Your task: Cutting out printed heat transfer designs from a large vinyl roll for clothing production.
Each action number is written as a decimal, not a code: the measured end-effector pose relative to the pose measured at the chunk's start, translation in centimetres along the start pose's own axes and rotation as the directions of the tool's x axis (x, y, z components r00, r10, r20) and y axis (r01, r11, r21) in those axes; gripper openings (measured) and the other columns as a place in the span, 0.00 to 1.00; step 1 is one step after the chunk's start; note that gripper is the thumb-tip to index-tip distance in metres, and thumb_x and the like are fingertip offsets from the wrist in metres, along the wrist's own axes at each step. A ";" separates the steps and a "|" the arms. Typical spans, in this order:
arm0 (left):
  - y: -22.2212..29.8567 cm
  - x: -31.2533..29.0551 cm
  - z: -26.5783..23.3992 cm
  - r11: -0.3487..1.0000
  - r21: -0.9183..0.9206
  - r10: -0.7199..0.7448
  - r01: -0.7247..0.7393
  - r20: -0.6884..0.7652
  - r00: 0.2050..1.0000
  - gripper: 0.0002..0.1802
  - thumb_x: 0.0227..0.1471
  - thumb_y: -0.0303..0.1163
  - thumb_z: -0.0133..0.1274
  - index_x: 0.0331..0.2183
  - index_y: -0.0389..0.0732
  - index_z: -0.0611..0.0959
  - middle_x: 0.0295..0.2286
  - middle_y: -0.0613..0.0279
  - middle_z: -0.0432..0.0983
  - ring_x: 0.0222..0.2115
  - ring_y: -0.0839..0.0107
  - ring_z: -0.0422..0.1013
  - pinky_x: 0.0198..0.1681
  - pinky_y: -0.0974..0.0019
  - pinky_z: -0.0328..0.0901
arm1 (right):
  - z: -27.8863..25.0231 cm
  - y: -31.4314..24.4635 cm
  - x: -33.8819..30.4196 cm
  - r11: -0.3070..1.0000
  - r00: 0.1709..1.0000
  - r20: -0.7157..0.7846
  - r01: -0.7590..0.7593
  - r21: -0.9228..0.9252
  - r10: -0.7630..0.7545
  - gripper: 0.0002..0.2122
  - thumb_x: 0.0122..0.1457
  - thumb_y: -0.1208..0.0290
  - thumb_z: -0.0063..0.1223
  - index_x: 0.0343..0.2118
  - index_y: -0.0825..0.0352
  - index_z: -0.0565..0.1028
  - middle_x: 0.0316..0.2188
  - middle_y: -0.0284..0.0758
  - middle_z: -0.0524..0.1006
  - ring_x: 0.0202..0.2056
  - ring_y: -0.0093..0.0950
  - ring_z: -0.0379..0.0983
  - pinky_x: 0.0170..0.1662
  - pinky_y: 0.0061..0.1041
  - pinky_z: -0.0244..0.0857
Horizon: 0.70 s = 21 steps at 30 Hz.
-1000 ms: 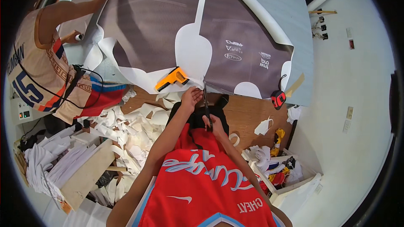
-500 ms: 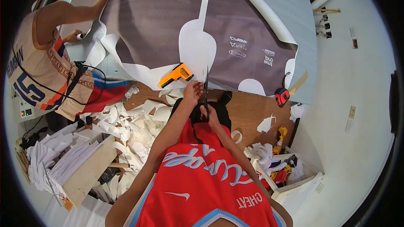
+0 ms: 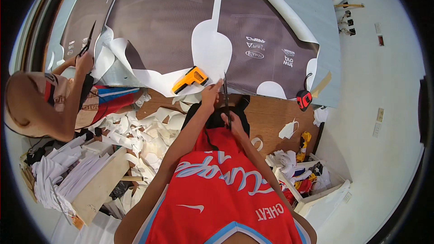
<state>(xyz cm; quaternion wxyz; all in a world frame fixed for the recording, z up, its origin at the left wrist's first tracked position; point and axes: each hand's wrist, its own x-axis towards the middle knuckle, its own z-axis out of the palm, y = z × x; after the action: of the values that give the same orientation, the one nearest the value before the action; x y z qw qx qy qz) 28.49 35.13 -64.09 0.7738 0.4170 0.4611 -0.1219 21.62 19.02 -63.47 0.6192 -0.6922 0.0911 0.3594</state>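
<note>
A large dark printed sheet [image 3: 162, 27] with white blank areas is spread over the table. My left hand [image 3: 211, 96] is at its front edge, fingertips closed on the white margin. Just to its right, my right hand [image 3: 234, 123] is wrapped round the handles of dark scissors [image 3: 227, 91]. Their blades point away from me and reach the sheet's edge; I cannot tell how far apart they are. Left of my left hand, an orange and black pistol-shaped tool [image 3: 191, 79] lies on the white margin.
At left, a co-worker [image 3: 58, 104] holds scissors [image 3: 89, 40] over the sheet. A red tape measure [image 3: 304, 100] lies at the table's front right. White offcuts [image 3: 144, 140] cover the floor at left. Bins with folded sheets [image 3: 86, 176] and coloured cloth [image 3: 305, 183] stand either side of me.
My left hand has moved slightly up to the sheet's edge, and my scissors have shifted a little right. The co-worker has leaned back and now holds scissors upright at the left.
</note>
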 end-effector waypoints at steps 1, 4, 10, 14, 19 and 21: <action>-0.3 0.2 0.4 0.977 0.184 0.114 -0.109 -0.020 0.993 0.17 0.48 0.45 0.60 0.24 0.42 0.75 0.18 0.70 0.67 0.15 0.79 0.62 0.19 0.75 0.58 | -0.6 0.0 -0.5 0.994 0.999 -0.011 -0.041 -0.103 0.040 0.19 0.55 0.51 0.55 0.25 0.64 0.68 0.19 0.26 0.66 0.20 0.17 0.61 0.23 0.18 0.57; -1.4 0.5 1.1 0.932 0.231 0.295 -0.279 -0.038 0.955 0.16 0.50 0.42 0.58 0.20 0.44 0.73 0.14 0.73 0.62 0.12 0.82 0.57 0.14 0.75 0.51 | -2.7 -0.4 -2.7 0.982 0.997 0.056 -0.034 -0.186 0.045 0.19 0.56 0.51 0.55 0.24 0.63 0.67 0.18 0.26 0.65 0.19 0.17 0.61 0.23 0.19 0.56; -3.2 -1.2 0.1 0.961 0.214 0.175 -0.175 0.018 0.984 0.12 0.51 0.36 0.57 0.23 0.37 0.79 0.15 0.74 0.64 0.15 0.83 0.58 0.18 0.75 0.53 | -5.2 -2.1 -4.4 0.988 0.974 0.180 -0.117 -0.102 0.134 0.19 0.57 0.50 0.53 0.23 0.62 0.65 0.17 0.26 0.65 0.19 0.18 0.62 0.22 0.18 0.56; -4.4 -1.6 1.1 0.986 0.074 0.146 -0.151 0.065 0.987 0.10 0.52 0.36 0.56 0.27 0.38 0.80 0.16 0.75 0.64 0.16 0.85 0.58 0.17 0.77 0.52 | -5.1 -4.1 -7.6 0.983 0.957 0.238 -0.140 -0.118 0.164 0.18 0.59 0.50 0.48 0.29 0.65 0.68 0.21 0.28 0.68 0.22 0.19 0.65 0.25 0.19 0.59; -5.6 -1.3 3.2 0.988 -0.069 0.142 -0.138 0.055 0.988 0.14 0.53 0.41 0.56 0.26 0.40 0.78 0.16 0.72 0.67 0.14 0.84 0.60 0.16 0.77 0.52 | -4.2 -7.5 -11.5 0.956 0.915 0.286 -0.291 -0.023 0.285 0.20 0.60 0.48 0.46 0.25 0.62 0.66 0.17 0.27 0.67 0.19 0.17 0.65 0.23 0.18 0.59; -6.0 -1.4 4.2 0.981 -0.067 0.188 -0.183 0.073 0.979 0.17 0.53 0.43 0.55 0.24 0.40 0.77 0.15 0.70 0.68 0.13 0.83 0.61 0.16 0.76 0.54 | -3.5 -8.5 -12.2 0.947 0.915 0.245 -0.318 -0.049 0.320 0.20 0.60 0.48 0.46 0.26 0.63 0.66 0.17 0.27 0.68 0.19 0.18 0.66 0.23 0.17 0.59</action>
<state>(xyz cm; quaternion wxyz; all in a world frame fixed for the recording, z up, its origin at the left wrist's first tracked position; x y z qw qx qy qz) 26.83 27.93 -65.18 0.8115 0.4297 0.3925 -0.0518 18.98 13.75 -49.43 0.5561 -0.6196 0.1225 0.5402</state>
